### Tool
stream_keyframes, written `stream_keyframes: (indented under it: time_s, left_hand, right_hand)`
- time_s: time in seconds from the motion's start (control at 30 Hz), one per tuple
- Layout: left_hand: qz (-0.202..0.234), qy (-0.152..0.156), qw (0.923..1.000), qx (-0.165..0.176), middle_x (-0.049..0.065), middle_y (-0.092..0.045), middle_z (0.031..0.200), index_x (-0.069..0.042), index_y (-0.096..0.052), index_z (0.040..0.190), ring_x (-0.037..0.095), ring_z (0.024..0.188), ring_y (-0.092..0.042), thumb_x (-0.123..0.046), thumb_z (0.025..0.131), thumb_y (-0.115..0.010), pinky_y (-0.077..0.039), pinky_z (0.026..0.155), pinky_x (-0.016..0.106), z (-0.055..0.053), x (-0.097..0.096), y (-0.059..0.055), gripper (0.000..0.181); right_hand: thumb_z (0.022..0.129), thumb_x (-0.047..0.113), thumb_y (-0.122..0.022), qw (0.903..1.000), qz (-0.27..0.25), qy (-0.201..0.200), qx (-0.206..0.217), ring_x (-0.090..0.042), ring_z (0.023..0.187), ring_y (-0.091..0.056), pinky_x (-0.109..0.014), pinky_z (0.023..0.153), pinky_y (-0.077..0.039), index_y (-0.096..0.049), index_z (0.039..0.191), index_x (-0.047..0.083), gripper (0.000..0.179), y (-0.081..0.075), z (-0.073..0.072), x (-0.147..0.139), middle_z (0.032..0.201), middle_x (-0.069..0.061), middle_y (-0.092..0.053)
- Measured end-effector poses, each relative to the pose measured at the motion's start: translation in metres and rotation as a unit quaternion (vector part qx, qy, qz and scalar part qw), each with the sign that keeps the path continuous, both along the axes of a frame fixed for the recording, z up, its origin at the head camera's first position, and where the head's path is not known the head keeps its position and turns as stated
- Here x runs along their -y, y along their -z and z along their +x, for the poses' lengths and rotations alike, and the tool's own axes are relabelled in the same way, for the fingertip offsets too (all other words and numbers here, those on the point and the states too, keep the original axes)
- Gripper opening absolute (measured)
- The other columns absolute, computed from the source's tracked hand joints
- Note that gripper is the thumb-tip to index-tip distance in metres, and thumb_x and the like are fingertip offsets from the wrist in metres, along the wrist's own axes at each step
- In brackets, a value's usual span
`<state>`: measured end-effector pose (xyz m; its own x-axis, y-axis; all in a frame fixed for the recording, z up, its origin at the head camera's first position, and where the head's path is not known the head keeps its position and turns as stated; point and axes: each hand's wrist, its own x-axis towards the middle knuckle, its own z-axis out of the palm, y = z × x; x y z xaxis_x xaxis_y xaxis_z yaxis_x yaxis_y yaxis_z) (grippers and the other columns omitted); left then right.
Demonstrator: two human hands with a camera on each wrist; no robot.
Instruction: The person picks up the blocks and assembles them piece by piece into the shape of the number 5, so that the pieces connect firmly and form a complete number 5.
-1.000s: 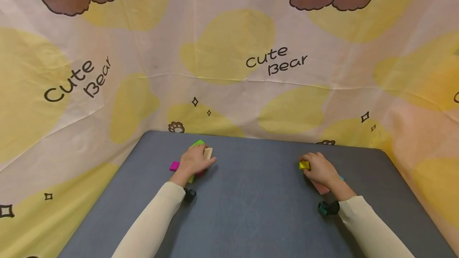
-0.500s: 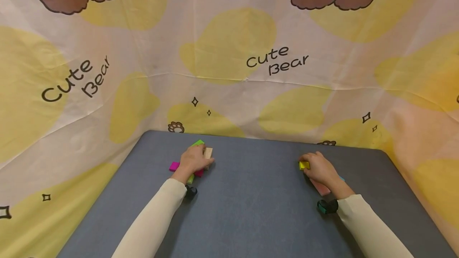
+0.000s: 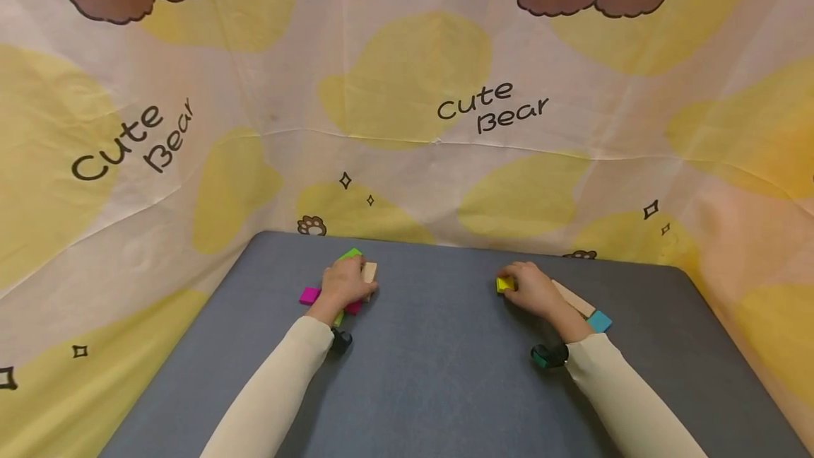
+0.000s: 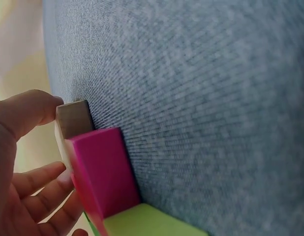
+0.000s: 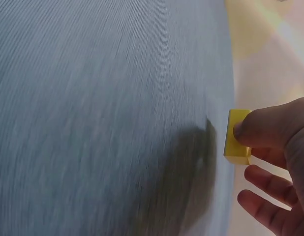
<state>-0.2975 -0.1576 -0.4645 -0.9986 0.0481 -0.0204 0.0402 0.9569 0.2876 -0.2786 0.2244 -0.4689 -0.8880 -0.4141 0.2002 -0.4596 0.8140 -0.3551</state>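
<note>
In the head view my left hand (image 3: pixel 344 281) is over a cluster of coloured blocks at the left. Its thumb and fingers hold a plain wooden block (image 4: pixel 76 119) lying on the table. Against that block sits a magenta block (image 4: pixel 105 172), with a lime green block (image 4: pixel 152 222) beside it. A bright green block (image 3: pixel 351 254) and another magenta block (image 3: pixel 309 295) show around the hand. My right hand (image 3: pixel 536 291) pinches a small yellow block (image 5: pixel 236 137) between thumb and fingers, above the table with its shadow below.
Behind the right hand, a long pale wooden block (image 3: pixel 574 299) and a blue block (image 3: pixel 599 321) lie end to end. The grey table (image 3: pixel 432 373) meets a patterned curtain (image 3: pixel 407 189) at its back edge.
My right hand has moved left with the yellow block, uncovering the pale wooden block and the blue block. The left hand stays at its cluster with only slight motion.
</note>
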Motion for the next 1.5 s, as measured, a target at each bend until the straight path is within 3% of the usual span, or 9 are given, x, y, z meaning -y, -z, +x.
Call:
stream_keyframes:
  time_s: [0.23,0.37,0.57,0.8,1.0,1.27,1.5]
  left_hand:
    - [0.016,0.027,0.9995,-0.010,0.004,-0.068,0.098,-0.012,-0.063,0.121,0.020,0.083,-0.058,-0.035,0.078,-0.072,-0.044,0.081,0.046,-0.002,-0.003,0.005,0.049]
    - [0.043,0.046,0.9975,-0.032,0.004,-0.070,0.102,-0.013,-0.065,0.119,0.017,0.084,-0.060,-0.030,0.077,-0.073,-0.047,0.077,0.041,-0.003,-0.005,0.006,0.046]
    - [0.081,0.085,0.9912,-0.061,0.004,-0.067,0.108,-0.012,-0.065,0.117,0.017,0.092,-0.061,-0.022,0.076,-0.072,-0.050,0.079,0.035,-0.005,-0.016,0.003,0.043]
    - [0.108,0.151,0.9809,-0.058,0.008,-0.066,0.112,-0.011,-0.066,0.117,0.020,0.099,-0.061,-0.011,0.078,-0.070,-0.050,0.086,0.038,-0.008,-0.040,-0.001,0.040]
    - [0.092,0.190,0.9748,-0.072,0.004,-0.067,0.114,-0.015,-0.069,0.115,0.021,0.105,-0.062,-0.007,0.077,-0.068,-0.049,0.088,0.040,-0.009,-0.064,0.000,0.038]
    - [0.060,0.210,0.9735,-0.068,-0.001,-0.066,0.118,-0.022,-0.069,0.117,0.022,0.109,-0.060,-0.011,0.081,-0.067,-0.045,0.088,0.046,-0.007,-0.097,0.004,0.038]
    - [0.041,0.224,0.9718,-0.062,-0.003,-0.067,0.117,-0.025,-0.069,0.117,0.021,0.108,-0.059,-0.012,0.083,-0.064,-0.043,0.084,0.043,-0.008,-0.122,0.005,0.037]
  right_hand:
    - [0.079,0.001,-0.069,0.9995,-0.024,-0.019,0.006,-0.030,0.092,-0.062,-0.044,0.077,-0.051,-0.069,0.108,-0.002,0.029,0.006,-0.006,0.017,0.102,-0.015,-0.068]
    - [0.078,0.000,-0.070,0.9996,-0.021,-0.017,0.007,-0.028,0.089,-0.062,-0.043,0.076,-0.051,-0.069,0.106,-0.002,0.028,0.010,-0.010,0.023,0.101,-0.015,-0.068]
    - [0.077,0.000,-0.070,0.9996,-0.023,-0.013,0.008,-0.031,0.091,-0.061,-0.046,0.079,-0.051,-0.069,0.106,-0.004,0.029,0.009,-0.010,0.027,0.101,-0.017,-0.067]
    - [0.076,0.000,-0.070,0.9995,-0.031,-0.008,0.004,-0.031,0.090,-0.060,-0.048,0.082,-0.049,-0.069,0.104,-0.005,0.028,0.009,-0.011,0.030,0.099,-0.018,-0.067]
    - [0.076,0.002,-0.068,0.9995,-0.028,0.010,0.009,-0.030,0.083,-0.060,-0.046,0.076,-0.050,-0.071,0.101,-0.005,0.026,0.004,-0.010,0.035,0.095,-0.019,-0.065]
    - [0.074,-0.001,-0.067,0.9993,-0.024,0.024,0.017,-0.032,0.085,-0.061,-0.046,0.076,-0.051,-0.071,0.099,-0.005,0.026,0.004,-0.010,0.039,0.097,-0.020,-0.065]
    - [0.075,-0.001,-0.068,0.9988,-0.029,0.037,0.013,-0.033,0.088,-0.062,-0.046,0.079,-0.051,-0.072,0.099,-0.005,0.025,0.006,-0.010,0.043,0.097,-0.019,-0.066]
